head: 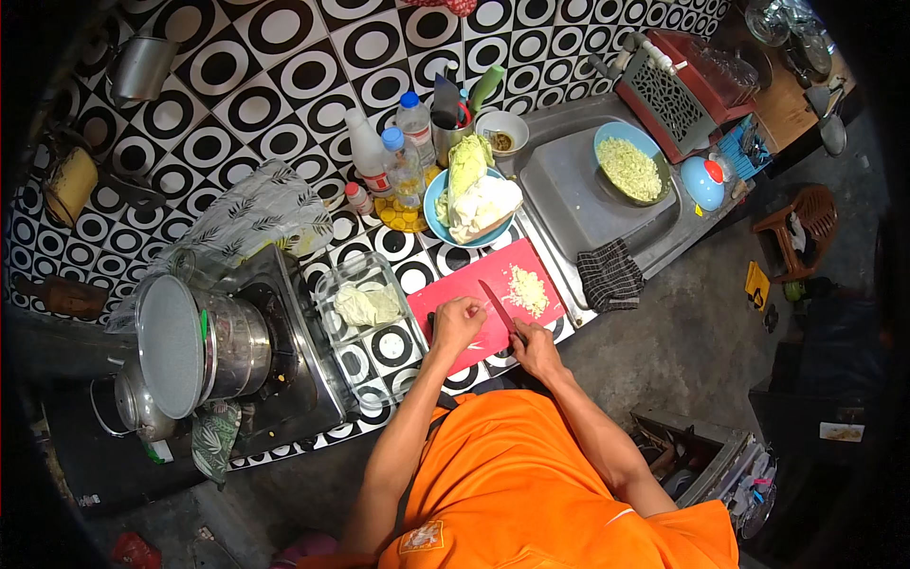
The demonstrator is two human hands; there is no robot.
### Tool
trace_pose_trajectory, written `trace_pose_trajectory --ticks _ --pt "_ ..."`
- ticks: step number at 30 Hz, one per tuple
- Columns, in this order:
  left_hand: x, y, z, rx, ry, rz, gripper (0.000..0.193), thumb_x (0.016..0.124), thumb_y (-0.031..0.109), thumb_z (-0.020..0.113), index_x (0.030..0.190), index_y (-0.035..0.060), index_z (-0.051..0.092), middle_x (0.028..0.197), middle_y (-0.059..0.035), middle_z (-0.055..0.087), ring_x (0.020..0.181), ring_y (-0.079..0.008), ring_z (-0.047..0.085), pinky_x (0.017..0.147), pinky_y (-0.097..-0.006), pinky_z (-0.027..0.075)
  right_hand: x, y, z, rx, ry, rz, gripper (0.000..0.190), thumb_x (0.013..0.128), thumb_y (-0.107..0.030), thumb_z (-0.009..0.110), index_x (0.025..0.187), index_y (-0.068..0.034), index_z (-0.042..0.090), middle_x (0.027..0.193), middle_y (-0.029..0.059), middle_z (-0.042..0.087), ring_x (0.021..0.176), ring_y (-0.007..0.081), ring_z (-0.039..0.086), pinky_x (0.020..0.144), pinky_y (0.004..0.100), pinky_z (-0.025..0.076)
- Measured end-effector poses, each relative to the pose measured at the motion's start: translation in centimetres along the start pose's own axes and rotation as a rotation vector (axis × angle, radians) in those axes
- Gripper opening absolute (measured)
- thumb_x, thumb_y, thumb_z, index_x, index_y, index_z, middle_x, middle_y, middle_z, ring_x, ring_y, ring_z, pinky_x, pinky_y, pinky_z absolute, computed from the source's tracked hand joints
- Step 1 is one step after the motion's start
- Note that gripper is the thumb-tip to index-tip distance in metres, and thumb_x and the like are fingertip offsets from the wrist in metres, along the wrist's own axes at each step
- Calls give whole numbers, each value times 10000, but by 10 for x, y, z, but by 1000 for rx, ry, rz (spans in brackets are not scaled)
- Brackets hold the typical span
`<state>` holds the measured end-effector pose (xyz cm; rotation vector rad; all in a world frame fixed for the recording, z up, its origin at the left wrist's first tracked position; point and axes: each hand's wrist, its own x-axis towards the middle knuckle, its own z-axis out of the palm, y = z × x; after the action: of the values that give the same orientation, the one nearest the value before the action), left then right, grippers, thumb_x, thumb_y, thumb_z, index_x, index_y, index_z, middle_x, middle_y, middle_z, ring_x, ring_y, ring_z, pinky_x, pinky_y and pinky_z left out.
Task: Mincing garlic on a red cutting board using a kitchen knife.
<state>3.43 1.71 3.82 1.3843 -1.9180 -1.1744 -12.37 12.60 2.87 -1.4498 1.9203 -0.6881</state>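
Note:
A red cutting board (455, 279) lies on the tiled counter before me. My right hand (538, 350) grips a kitchen knife (500, 306) by its handle, its blade slanting up and left over the board. My left hand (458, 326) is at the board's left part with fingers curled together; whether a small piece sits between them cannot be made out. A heap of finely chopped pale pieces, perhaps garlic, (527, 290) lies right of the blade. Beyond the board, a blue bowl (431, 215) holds a leafy cabbage (469, 167) and a large white piece.
Left of the board is a glass dish (387, 267) with pale leaves (366, 304). A lidded steel pot (242, 348) stands on the gas stove (313, 384). At right, a bowl of shredded vegetable (629, 169) rests over the sink (569, 192), with a dark cloth (610, 276) on its edge. Bottles (405, 160) stand behind.

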Motion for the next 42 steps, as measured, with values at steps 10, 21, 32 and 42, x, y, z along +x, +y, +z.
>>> trace_pose_trajectory --ticks 10,21,32,42 --pt "7 -16 28 267 -40 126 130 762 113 656 866 69 719 832 -122 652 787 -291 630 749 -380 501 18 -15 -17 -48 29 -27 345 745 -15 600 1083 56 586 725 291 583 742 415 618 668 442 493" --pt "7 -21 29 266 -85 122 118 756 96 648 844 67 722 870 -118 654 867 -306 613 783 -390 492 8 4 19 -95 159 -88 327 776 -6 588 1103 6 590 748 290 551 684 454 572 626 470 484" --pt "3 -21 32 251 -39 66 140 750 104 619 833 44 715 850 -147 659 858 -329 606 827 -404 481 32 -24 -4 -76 34 -73 165 752 34 555 915 27 576 704 280 584 725 446 600 624 474 485" --pt "6 -25 32 229 -52 130 153 743 86 608 849 33 705 863 -176 656 833 -356 613 812 -414 489 15 -6 24 -164 147 -65 326 793 -35 592 1115 9 562 763 319 551 715 474 583 646 500 483"
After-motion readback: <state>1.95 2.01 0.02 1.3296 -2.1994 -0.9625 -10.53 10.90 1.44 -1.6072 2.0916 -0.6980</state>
